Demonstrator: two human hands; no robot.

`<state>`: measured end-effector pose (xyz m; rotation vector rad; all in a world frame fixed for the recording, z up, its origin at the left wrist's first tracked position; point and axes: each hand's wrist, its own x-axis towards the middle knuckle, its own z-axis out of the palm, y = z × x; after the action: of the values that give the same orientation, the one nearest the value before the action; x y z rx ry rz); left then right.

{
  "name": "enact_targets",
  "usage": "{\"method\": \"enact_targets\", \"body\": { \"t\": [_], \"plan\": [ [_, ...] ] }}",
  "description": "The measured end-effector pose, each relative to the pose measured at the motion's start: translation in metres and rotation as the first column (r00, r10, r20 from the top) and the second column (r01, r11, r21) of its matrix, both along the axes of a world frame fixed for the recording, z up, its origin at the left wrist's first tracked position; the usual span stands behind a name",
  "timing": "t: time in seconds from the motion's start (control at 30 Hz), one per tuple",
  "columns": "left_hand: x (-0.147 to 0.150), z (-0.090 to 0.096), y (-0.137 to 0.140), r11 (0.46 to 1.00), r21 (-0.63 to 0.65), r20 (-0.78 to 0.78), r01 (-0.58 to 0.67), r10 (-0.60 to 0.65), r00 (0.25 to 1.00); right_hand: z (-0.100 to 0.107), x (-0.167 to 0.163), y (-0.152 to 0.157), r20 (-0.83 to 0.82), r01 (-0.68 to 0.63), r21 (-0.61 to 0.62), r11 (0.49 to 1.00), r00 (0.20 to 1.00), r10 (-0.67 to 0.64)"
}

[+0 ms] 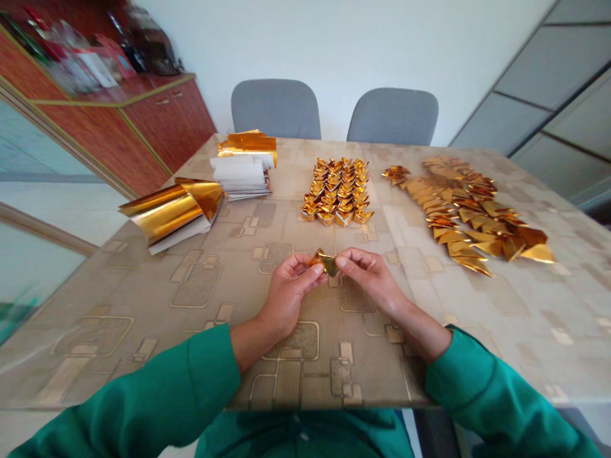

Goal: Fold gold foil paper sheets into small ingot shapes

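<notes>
Between my two hands, just above the near middle of the table, is a small folded gold foil paper ingot [329, 264]. My left hand [296, 283] pinches its left end between thumb and fingers. At its right end, my right hand [367, 273] grips it the same way. Beyond my hands stand several finished gold paper ingots [338, 191] in close rows. To the right lie overlapping lines of flat folded gold paper pieces [458, 210]. On the left are a curled stack of gold foil sheets [167, 213] and a pile with white paper sides [241, 177].
The table [200, 356] has a patterned cover. Two grey chairs [275, 108] stand at its far side against the wall. A reddish wooden cabinet [162, 121] with bottles and bags on top is at the back left. Grey panels [548, 76] rise at the right.
</notes>
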<state>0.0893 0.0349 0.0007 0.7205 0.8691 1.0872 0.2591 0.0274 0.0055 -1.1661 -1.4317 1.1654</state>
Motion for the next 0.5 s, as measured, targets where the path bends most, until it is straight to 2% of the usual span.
{"method": "enact_targets", "body": {
  "t": [0.17,0.33,0.5],
  "plan": [
    [0.0,-0.0001,0.0001,0.999,-0.029,0.01,-0.026,0.026,1.0,-0.0012,0.0022,0.0022,0.012,0.034,-0.018,0.999,0.999,-0.034],
    [0.0008,0.0012,-0.0012,1.0,-0.02,-0.013,-0.001,0.001,1.0,-0.0015,-0.0011,0.0002,0.003,0.077,0.021,0.997,0.997,-0.077],
    [0.0006,0.0008,-0.0006,0.999,-0.032,0.055,-0.04,0.042,0.998,-0.0017,-0.005,-0.0023,0.04,-0.046,-0.025,0.999,0.998,0.047]
  ]
}}
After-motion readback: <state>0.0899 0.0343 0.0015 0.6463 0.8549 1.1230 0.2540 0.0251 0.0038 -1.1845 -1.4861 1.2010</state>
